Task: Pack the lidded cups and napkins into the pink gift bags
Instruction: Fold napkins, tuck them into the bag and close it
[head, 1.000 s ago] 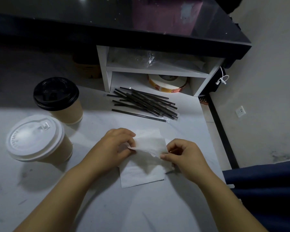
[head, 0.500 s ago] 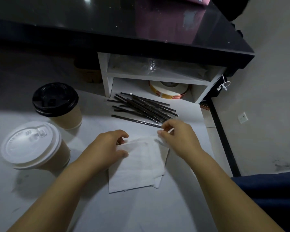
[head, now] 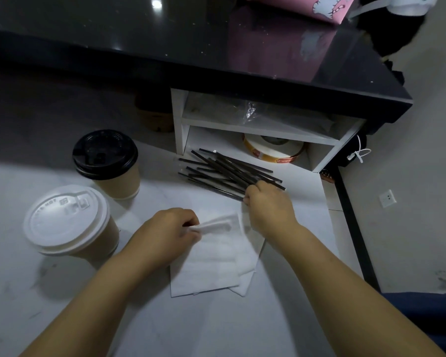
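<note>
Centrally, the napkins [head: 211, 264] lay on the counter [head: 62, 305] close to its right edge, the left hand [head: 165, 233] pinching their upper-left corner. The right hand [head: 268, 207] curled at the near ends of the straws [head: 224, 171], and whether its grip held one could not be told. The white-lidded cup [head: 67, 220] and black-lidded cup [head: 106, 161] stood leftward.

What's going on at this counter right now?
A person is working with napkins at a white counter. The left hand pinches the lifted edge of a white napkin lying there. The right hand is curled at the near ends of the black straws; whether it holds one is unclear. The black-lidded cup and white-lidded cup stand untouched at left. A pink gift bag sits on the dark ledge above.
</note>
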Demonstrator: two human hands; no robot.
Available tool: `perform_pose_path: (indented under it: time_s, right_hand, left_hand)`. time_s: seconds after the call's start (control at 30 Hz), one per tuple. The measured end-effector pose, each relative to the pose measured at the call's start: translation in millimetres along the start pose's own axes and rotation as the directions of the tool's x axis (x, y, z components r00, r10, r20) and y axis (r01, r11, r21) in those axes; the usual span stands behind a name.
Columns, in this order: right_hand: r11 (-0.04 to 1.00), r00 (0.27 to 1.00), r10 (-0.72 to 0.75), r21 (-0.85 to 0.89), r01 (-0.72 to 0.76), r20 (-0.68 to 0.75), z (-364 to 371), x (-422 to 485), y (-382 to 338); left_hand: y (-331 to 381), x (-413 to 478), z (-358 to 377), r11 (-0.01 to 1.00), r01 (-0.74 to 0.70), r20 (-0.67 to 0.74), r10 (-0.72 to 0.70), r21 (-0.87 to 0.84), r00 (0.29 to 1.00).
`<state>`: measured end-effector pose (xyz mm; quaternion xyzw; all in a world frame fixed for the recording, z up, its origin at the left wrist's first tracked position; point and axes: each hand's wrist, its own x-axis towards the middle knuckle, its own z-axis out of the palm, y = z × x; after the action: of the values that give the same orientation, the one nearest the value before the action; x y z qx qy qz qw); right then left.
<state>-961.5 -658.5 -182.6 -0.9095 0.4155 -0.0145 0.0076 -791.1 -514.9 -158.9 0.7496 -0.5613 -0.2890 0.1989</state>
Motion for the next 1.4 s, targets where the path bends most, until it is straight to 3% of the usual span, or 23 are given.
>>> perform_pose_path:
  time_s: [0.37, 0.57, 0.8, 1.03, 1.2, 1.4]
  right_hand:
    - [0.924, 0.987, 0.159, 0.355, -0.141, -0.022, -23.7, -8.3, 2.4]
    - [0.877, 0.971, 0.181, 0.473, -0.089, -0.153, -39.0, -31.0, 0.9]
    - [0.801, 0.938, 0.226, 0.598, -0.024, -0.264, -71.5, -45.2, -23.9]
    - [0.76, 0.852, 0.165, 0.615, 0.211, -0.496, -127.2, -61.8, -100.2]
    - [0.729, 0.82, 0.164, 0.628, 0.273, -0.548, -151.4, -76.9, -182.9]
    - [0.682, 0.833, 0.138, 0.662, 0.313, -0.536, -166.0, -87.2, -291.9]
  left_hand:
    - [4.1, -14.5, -10.6, 1.0, 0.028, -0.061, -0.029, -0.007, 0.998]
    - [19.1, -41.4, -30.5, 0.997, -0.081, -0.184, 0.079, -0.003, 0.98]
    - [36.8, -81.5, -78.7, 0.968, -0.247, -0.37, 0.24, 0.029, 0.897]
    - [19.7, -135.7, -146.9, 0.93, -0.339, -0.501, 0.363, 0.142, 0.786]
    - [-40.9, -198.2, -196.0, 0.926, -0.327, -0.569, 0.374, 0.188, 0.733]
    - [-123.3, -273.6, -250.8, 0.943, -0.212, -0.606, 0.329, 0.258, 0.725]
